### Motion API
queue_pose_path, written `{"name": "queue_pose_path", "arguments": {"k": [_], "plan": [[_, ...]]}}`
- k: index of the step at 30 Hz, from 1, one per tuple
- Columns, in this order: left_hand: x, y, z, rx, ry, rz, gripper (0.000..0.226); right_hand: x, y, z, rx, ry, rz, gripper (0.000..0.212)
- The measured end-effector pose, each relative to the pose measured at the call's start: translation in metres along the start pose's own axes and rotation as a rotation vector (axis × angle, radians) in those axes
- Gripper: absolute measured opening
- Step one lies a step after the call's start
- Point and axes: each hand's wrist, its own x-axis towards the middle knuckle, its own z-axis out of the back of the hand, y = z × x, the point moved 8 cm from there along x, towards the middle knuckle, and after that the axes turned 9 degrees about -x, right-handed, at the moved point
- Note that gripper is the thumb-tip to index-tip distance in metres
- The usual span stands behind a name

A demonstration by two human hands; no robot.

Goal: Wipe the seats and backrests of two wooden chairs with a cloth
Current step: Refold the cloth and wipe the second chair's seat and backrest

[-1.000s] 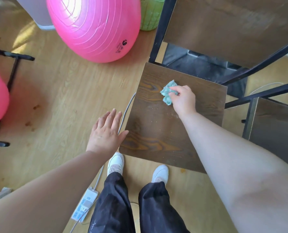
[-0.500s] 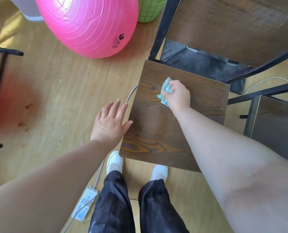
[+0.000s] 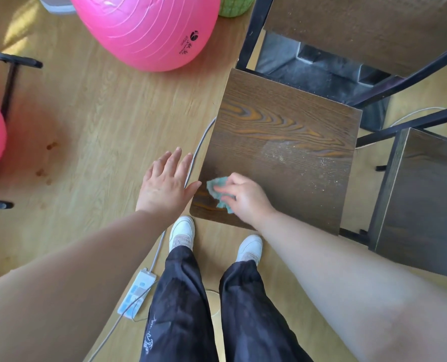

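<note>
Cloth point(image 3: 218, 190) lies bunched at the seat's point(image 3: 282, 142) near-left corner, pinched under the right hand point(image 3: 245, 198) fingers point(image 3: 231, 178) to scrub there. Left hand point(image 3: 165, 185) hovers beside the edge, fingers spread wide, likely for balance.

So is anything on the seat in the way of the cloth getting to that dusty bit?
Nothing visible. The right hand holds the cloth at the near left corner of the seat; only bare wood lies between it and the dusty specks to the right.
</note>
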Motion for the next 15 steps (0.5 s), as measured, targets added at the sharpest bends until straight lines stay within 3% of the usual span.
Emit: {"name": "queue_pose_path", "arguments": {"k": [5,10,15], "plan": [[-0.010,-0.006,0.000,0.007,-0.027,-0.014,0.069,-0.046,0.014,-0.035,0.003,0.064,0.133,0.018],[-0.011,-0.017,0.000,0.022,-0.018,-0.017,0.069,-0.057,0.008,-0.031,0.116,0.083,0.014,0.015],[0.005,-0.041,0.006,-0.009,-0.050,-0.032,0.068,-0.036,-0.037,0.050,0.203,-0.187,-0.125,0.020]]}}
